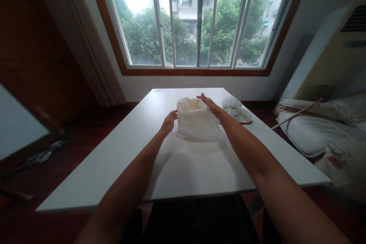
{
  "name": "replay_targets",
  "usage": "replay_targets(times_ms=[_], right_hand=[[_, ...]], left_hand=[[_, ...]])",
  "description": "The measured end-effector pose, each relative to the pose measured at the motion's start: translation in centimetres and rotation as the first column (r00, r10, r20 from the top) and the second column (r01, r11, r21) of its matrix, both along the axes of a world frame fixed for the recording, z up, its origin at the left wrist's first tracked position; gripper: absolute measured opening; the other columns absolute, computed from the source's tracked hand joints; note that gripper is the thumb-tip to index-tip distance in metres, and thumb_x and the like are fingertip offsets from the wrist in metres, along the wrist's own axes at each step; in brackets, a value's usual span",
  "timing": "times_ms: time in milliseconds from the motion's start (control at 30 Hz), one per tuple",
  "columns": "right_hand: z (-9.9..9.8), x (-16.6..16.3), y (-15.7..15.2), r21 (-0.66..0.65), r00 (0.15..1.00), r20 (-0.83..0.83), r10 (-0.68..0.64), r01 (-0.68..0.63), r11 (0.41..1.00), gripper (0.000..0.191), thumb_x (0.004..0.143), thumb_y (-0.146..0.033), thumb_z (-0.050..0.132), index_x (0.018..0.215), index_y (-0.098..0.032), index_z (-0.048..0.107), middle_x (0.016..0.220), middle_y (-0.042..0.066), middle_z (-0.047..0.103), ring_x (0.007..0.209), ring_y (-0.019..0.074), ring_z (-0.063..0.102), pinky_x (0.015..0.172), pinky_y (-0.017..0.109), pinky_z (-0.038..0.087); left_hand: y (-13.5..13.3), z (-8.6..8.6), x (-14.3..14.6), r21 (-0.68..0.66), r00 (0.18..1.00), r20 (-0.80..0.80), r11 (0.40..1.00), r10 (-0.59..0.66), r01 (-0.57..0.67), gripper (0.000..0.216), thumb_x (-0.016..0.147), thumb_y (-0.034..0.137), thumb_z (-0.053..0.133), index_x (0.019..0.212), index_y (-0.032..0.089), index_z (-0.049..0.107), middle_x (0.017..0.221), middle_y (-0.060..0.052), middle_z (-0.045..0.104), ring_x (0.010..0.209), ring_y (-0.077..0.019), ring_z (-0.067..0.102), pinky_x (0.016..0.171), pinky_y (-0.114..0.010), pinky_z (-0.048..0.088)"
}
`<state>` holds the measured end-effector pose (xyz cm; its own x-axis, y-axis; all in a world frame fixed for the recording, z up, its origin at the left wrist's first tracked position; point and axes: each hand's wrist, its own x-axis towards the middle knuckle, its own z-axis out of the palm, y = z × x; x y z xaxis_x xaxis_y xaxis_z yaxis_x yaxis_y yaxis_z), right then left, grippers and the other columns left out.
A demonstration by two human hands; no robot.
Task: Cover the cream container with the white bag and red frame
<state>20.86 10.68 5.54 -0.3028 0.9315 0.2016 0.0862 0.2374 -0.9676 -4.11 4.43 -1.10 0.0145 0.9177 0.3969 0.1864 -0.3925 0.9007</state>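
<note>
A whitish, see-through plastic bag (197, 126) covers a low, round, pale container on the table, with its gathered top folded around the opening. My left hand (170, 120) is at the left side of the bag, with its fingertips closed against the plastic. On the far right of the rim rests my right hand (208, 103), its visible fingers stretched out and apart over the bag's edge; its thumb is hidden. Just right of my right forearm lies a second white plastic bag (233, 107), bunched up at the top, with a thin brown edge under it.
Both bags stand on a white table (120, 171). Beyond it is a wide window (197, 26) with a brown frame. To the right are a padded, pale seat (303, 122), a thin stick (297, 113) and a floor-standing air conditioner (326, 61). A curtain (82, 45) hangs at left.
</note>
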Motion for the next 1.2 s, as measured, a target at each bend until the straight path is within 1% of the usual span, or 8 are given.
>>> replay_targets(times_ms=[133,233,333,400,567,700,1033,1200], right_hand=[[-0.8,0.5,-1.0,0.006,0.998,-0.019,0.066,-0.066,0.998,0.074,0.089,-0.078,0.035,0.121,-0.019,0.067,0.112,0.011,0.073,0.102,0.0247,0.067,0.09,0.039,0.053],[-1.3,1.6,-1.3,0.008,0.999,-0.009,-0.049,0.049,0.999,0.075,0.088,-0.079,0.035,0.117,-0.018,0.068,0.109,0.011,0.073,0.096,0.024,0.067,0.084,0.037,0.054],[-2.0,3.1,-1.7,-0.026,0.979,0.027,-0.204,0.204,0.979,0.072,0.088,-0.077,0.039,0.12,-0.018,0.064,0.117,0.013,0.069,0.09,0.0217,0.067,0.076,0.033,0.054],[-2.5,4.0,-2.5,-0.044,0.975,0.033,-0.218,0.22,0.975,0.069,0.087,-0.075,0.043,0.124,-0.019,0.06,0.12,0.013,0.067,0.087,0.0203,0.067,0.073,0.031,0.054],[-3.3,4.0,-4.9,0.055,0.991,-0.044,-0.129,0.131,0.99,0.057,0.085,-0.065,0.053,0.121,-0.021,0.062,0.118,0.008,0.069,0.101,0.0201,0.064,0.085,0.032,0.053],[-4.1,2.9,-5.4,0.005,0.982,-0.088,-0.168,0.169,0.986,0.052,0.081,-0.052,0.06,0.122,-0.021,0.062,0.109,0.007,0.071,0.094,0.0186,0.065,0.083,0.032,0.052],[-7.3,2.8,-3.7,0.05,0.931,-0.002,-0.364,0.363,0.93,0.038,0.077,-0.034,0.059,0.11,-0.016,0.063,0.066,-0.004,0.06,0.054,0.0112,0.05,0.054,0.024,0.041],[-7.9,4.2,-3.5,0.17,0.831,0.266,-0.488,0.458,0.873,0.032,0.077,-0.023,0.061,0.107,-0.013,0.066,0.078,0.004,0.068,0.069,0.0159,0.061,0.069,0.028,0.05]], left_hand=[[0.6,-1.3,-0.8,-0.151,0.988,-0.116,0.985,-0.104,0.086,0.089,0.075,0.091,0.033,0.1,0.014,0.07,0.099,-0.014,0.074,0.105,-0.0329,0.067,0.103,-0.054,0.045],[1.0,-1.3,-1.6,-0.145,0.992,-0.129,0.989,0.009,-0.028,0.095,0.072,0.093,0.034,0.113,0.013,0.066,0.117,-0.019,0.069,0.113,-0.035,0.064,0.104,-0.054,0.044],[0.7,-0.3,-1.5,0.067,0.991,-0.055,0.99,0.124,-0.12,0.089,0.081,0.085,0.035,0.136,0.017,0.05,0.143,-0.02,0.053,0.13,-0.0316,0.054,0.11,-0.052,0.04],[0.2,0.5,-0.9,0.167,0.996,-0.019,0.983,0.084,-0.08,0.085,0.085,0.08,0.04,0.147,0.022,0.036,0.153,-0.019,0.041,0.138,-0.0297,0.045,0.114,-0.052,0.035],[-0.9,0.5,1.0,0.157,0.995,-0.022,0.982,-0.098,0.101,0.119,0.068,0.077,0.067,0.156,0.029,0.005,0.163,-0.021,0.016,0.148,-0.0368,0.028,0.115,-0.058,0.031],[-1.3,-0.8,1.7,0.108,0.985,-0.041,0.979,-0.169,0.173,0.138,0.061,0.071,0.077,0.155,0.024,-0.011,0.16,-0.024,0.02,0.146,-0.0373,0.031,0.116,-0.057,0.032],[-1.5,-2.0,1.1,0.071,0.961,-0.192,0.974,-0.199,0.216,0.128,0.061,0.055,0.086,0.155,0.017,0.008,0.148,-0.023,0.04,0.138,-0.0368,0.043,0.116,-0.054,0.036],[-1.0,-2.7,-1.0,-0.013,0.898,-0.374,0.969,-0.233,0.246,0.12,0.059,0.057,0.085,0.153,0.017,0.024,0.145,-0.022,0.046,0.133,-0.038,0.048,0.113,-0.056,0.039]])
